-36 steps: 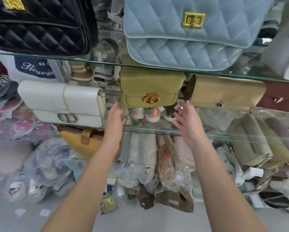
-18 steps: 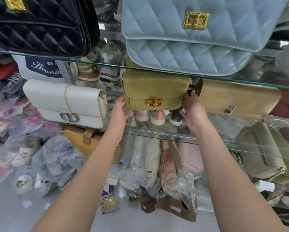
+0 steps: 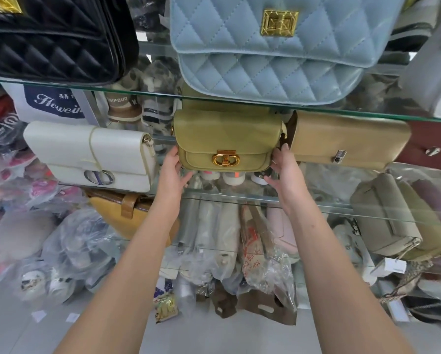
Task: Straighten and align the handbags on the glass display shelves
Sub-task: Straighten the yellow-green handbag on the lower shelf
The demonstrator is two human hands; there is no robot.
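An olive-green handbag (image 3: 224, 139) with a gold clasp stands on the middle glass shelf (image 3: 316, 205). My left hand (image 3: 172, 172) holds its lower left side and my right hand (image 3: 282, 169) holds its lower right side, fingers behind the bag. To its left stands a white handbag (image 3: 86, 152), to its right a tan handbag (image 3: 347, 139). On the upper glass shelf (image 3: 367, 113) sit a black quilted handbag (image 3: 53, 37) and a light blue quilted handbag (image 3: 270, 47).
A dark red bag (image 3: 431, 146) shows at the right edge. Lower shelves hold a mustard bag (image 3: 127, 213), a khaki bag (image 3: 385, 215) and several wrapped items. Plastic-bagged goods (image 3: 68, 251) lie on the floor to the left.
Both hands have risen from below the shelf to the olive-green handbag and now hold its two sides. The view has moved closer to the shelves.
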